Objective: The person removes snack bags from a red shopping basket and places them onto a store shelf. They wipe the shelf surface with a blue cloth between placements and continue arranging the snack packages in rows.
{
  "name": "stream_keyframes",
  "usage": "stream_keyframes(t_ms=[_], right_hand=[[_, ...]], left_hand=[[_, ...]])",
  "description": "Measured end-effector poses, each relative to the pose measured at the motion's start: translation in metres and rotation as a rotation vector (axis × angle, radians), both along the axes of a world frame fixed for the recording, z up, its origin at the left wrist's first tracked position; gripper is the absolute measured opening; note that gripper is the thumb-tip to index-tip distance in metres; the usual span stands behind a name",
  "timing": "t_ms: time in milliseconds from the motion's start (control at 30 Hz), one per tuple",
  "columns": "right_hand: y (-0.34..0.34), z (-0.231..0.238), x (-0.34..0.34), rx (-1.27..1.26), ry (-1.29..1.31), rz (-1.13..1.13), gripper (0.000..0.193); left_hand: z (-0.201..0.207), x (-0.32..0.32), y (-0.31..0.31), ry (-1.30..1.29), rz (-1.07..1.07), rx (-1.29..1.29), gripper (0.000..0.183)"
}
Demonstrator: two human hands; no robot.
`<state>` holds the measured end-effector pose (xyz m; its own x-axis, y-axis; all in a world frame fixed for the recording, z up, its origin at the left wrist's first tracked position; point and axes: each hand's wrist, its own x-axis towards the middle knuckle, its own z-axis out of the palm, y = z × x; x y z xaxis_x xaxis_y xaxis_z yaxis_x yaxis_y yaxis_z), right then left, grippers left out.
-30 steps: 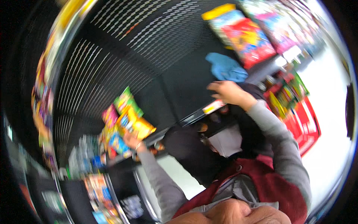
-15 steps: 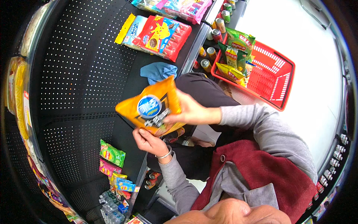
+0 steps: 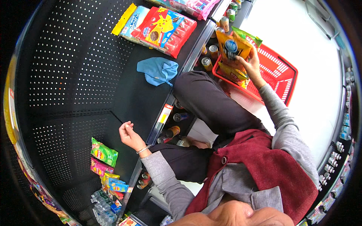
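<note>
At the red shopping basket (image 3: 292, 81), my right hand (image 3: 252, 67) grips an orange snack bag (image 3: 241, 48) with a round blue badge on its front. The bag is held over the end where other snack bags stand, among them a green bag (image 3: 247, 35) behind it and a yellow bag (image 3: 232, 73) below. My left hand (image 3: 132, 136) hovers by the front edge of the black shelf (image 3: 124, 101), its fingers loosely curled and holding nothing. A blue cloth (image 3: 156, 71) lies crumpled on that shelf, beyond the left hand.
Red and blue multipacks (image 3: 162, 30) lie on the far part of the shelf. A green chip bag (image 3: 104, 151) and several other small bags stand at the near end. Drink cans (image 3: 213, 51) line the lower shelf beside the basket. My bent knee (image 3: 192, 86) is between shelf and basket.
My right hand has carried the orange snack bag from above the shelf rightward and away to the basket. My left hand has let go of the bag and moved slightly left.
</note>
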<state>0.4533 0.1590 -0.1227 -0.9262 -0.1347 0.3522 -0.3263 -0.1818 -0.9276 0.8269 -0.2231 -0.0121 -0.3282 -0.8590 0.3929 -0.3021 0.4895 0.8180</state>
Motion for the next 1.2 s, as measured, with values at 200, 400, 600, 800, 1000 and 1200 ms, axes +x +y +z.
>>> stream_keyframes(t_ms=[200,400,600,800,1000,1200], right_hand=[[0.013,-0.033,-0.010,0.057,-0.086,-0.058,0.058],[0.011,-0.050,-0.008,-0.022,-0.208,-0.161,0.032],[0.030,-0.027,-0.002,-0.015,-0.081,-0.124,0.049],[0.036,-0.025,-0.015,0.214,-0.127,-0.087,0.030],[0.040,-0.034,-0.019,0.149,-0.033,-0.100,0.013],[0.023,-0.036,-0.027,0.342,0.127,-0.219,0.016]], left_hand=[[-0.002,0.002,0.004,0.103,-0.085,-0.019,0.013],[0.002,0.001,0.006,0.116,-0.078,-0.015,0.013],[-0.001,0.008,0.001,0.128,-0.051,-0.039,0.012],[-0.003,0.009,-0.003,0.179,-0.023,-0.002,0.011],[-0.004,0.013,-0.002,0.190,-0.024,-0.023,0.010],[-0.004,0.009,-0.001,0.161,-0.027,-0.016,0.009]])
